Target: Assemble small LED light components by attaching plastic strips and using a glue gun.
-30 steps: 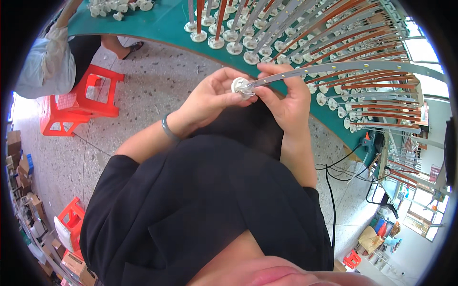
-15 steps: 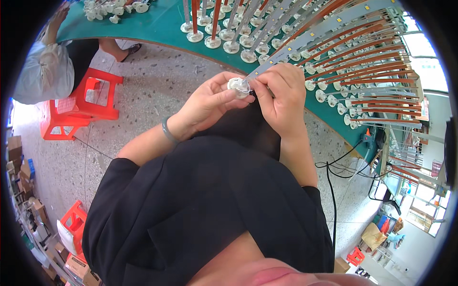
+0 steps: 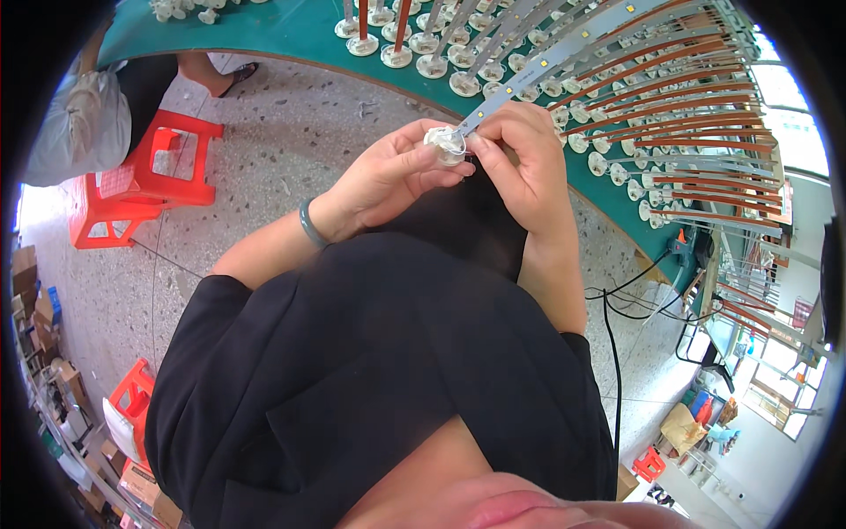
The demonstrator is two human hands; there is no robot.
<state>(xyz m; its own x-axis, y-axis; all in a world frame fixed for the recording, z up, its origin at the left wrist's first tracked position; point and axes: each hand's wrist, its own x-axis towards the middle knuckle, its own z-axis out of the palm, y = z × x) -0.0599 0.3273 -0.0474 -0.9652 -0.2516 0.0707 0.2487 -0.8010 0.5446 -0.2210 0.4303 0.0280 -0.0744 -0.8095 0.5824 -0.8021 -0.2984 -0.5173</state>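
Along the green tabletop (image 3: 291, 33) beyond the hands: dense rows of round white bases (image 3: 397, 56), with long flat strips in grey and rust-brown (image 3: 401, 25) on them. They crowd the near edge and fan out to the right, so most of the surface there is covered. Loose pile of small white parts (image 3: 189, 7) at the top left, cut off by the picture edge. Stacked or adjoining red plastic stools (image 3: 176, 189) on the speckled grey floor (image 3: 291, 132), left side. Co-worker's pale sleeve (image 3: 70, 132) just beside them. Another red plastic stool (image 3: 134, 395) lower left, near brown cardboard boxes (image 3: 141, 483). Thin black cable (image 3: 612, 379) drops from the table's right end, well apart from the hands.

Work is in the air in front of the table edge: white round lamp-like base (image 3: 443, 145) plus flat grey strip (image 3: 529, 75) dotted with small yellow squares. Strip's low end meets the base; it tilts up to the right, overlapping the rows in view. Thin white wires loop at the base; their ends are too small to trace.

Left hand (image 3: 388, 167) pinches the base, thumb on the near side. Right hand (image 3: 529, 163) is just beside it, curled, thumb and index at the strip's low end; can't tell if they grip strip or wire.
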